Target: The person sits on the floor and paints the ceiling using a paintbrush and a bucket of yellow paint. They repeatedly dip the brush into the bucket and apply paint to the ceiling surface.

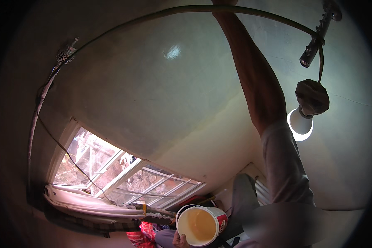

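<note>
My left hand (181, 240) grips the rim of a white plastic bucket (211, 210) at the bottom of the view, thumb over the edge. The bucket tilts so that its inside shows, with a pale yellowish coating or liquid (201, 226) in it. Its dark handle lies over on the left side. My right arm stretches up across the pale, partly glossy wall surface (165, 95). At the top edge my right hand (224, 2) is mostly cut off. Its fingers, and anything in them, are hidden.
A lit bulb (300, 124) hangs right of my arm, its holder wrapped in brown. A long cable (153, 15) arcs overhead past a dark metal pipe (316, 37). At lower left is a window (128, 173), with bunched pale cloth (91, 202) beneath. Red patterned fabric (141, 235) lies beside the bucket.
</note>
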Demonstrator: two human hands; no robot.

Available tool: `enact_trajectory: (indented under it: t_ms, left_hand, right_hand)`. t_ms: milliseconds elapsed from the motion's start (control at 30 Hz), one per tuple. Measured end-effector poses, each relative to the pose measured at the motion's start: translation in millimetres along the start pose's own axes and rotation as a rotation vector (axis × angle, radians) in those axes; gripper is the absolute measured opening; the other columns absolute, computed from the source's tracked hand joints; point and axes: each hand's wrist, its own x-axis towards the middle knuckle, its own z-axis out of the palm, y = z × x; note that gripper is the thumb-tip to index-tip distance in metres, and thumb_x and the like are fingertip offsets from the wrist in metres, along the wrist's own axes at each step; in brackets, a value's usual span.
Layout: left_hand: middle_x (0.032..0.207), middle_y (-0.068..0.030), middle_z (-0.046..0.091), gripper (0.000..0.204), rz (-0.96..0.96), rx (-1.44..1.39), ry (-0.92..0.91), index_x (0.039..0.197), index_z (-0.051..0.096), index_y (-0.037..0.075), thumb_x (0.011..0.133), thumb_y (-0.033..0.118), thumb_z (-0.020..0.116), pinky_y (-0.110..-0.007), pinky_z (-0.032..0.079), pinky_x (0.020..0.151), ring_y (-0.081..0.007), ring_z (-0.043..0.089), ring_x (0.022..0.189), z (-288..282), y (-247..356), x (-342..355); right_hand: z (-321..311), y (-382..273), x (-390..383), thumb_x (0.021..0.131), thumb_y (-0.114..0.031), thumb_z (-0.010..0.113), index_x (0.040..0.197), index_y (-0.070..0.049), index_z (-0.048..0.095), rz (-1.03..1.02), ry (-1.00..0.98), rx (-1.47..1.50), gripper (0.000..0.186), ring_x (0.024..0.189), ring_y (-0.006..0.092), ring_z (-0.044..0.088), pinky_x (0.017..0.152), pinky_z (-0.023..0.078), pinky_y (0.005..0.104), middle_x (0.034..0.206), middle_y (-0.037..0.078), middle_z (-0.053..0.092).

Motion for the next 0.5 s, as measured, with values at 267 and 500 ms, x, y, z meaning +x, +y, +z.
enact_trajectory:
  t_ms: [267,500]
  left_hand:
    - [0.112,-0.0112,0.065,0.037,0.002,0.015,0.037,0.129,0.056,-0.001,0.098,0.019,0.056,-0.034,0.05,0.08,-0.02,0.06,0.094,2.2,1.8,-3.5]
    - [0.112,-0.0141,0.065,0.039,0.031,-0.046,-0.018,0.13,0.056,0.0,0.098,0.022,0.055,-0.037,0.051,0.079,-0.0235,0.06,0.093,0.0,-16.5,4.5]
  right_hand:
    - [-73.2,20.9,-83.8,0.087,-0.011,0.067,0.102,0.01,0.063,0.161,0.197,-0.032,0.027,0.072,0.026,0.073,0.065,0.064,0.0361,0.089,0.017,0.07]
    - [-90.2,15.1,-56.9,0.081,-0.02,0.068,0.08,0.004,0.07,-0.124,0.232,-0.553,0.024,0.063,0.0258,0.069,0.062,0.053,0.0364,0.077,0.016,0.072]
